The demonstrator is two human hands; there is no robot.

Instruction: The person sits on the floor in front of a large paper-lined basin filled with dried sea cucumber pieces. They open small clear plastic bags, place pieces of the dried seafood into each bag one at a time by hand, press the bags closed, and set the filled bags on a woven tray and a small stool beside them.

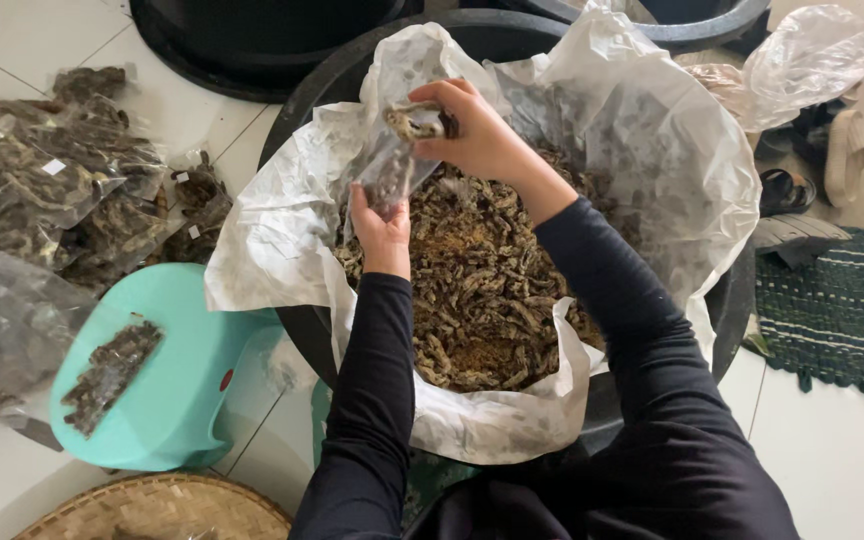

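White tiled floor (pixel 842 460) under everything. On it, a black tub (pixel 737 300) lined with a crumpled translucent plastic sheet (pixel 652 130), filled with a heap of brown dried pieces (pixel 477 290). More black tubs (pixel 252 40) behind it, top of frame. Left of the tub: a pile of sealed clear bags of dried pieces (pixel 42 190) on the floor. A teal plastic stool (pixel 177 390) sits just beside the tub's left rim, with one filled bag (pixel 110 372) lying on it. Woven basket (pixel 162 510) at bottom edge. Dark green striped mat (pixel 832 310) to the right, sandals (pixel 822 160) above it.

Hands: both over the heap, black sleeves. Left hand (pixel 382 225) grips the lower part of a small clear bag (pixel 392 170), fingers closed round it. Right hand (pixel 472 130) is just above, fingertips pinched on a clump of dried pieces (pixel 414 122) at the bag's mouth. Bag is upright, partly filled, held over the far left part of the tub.
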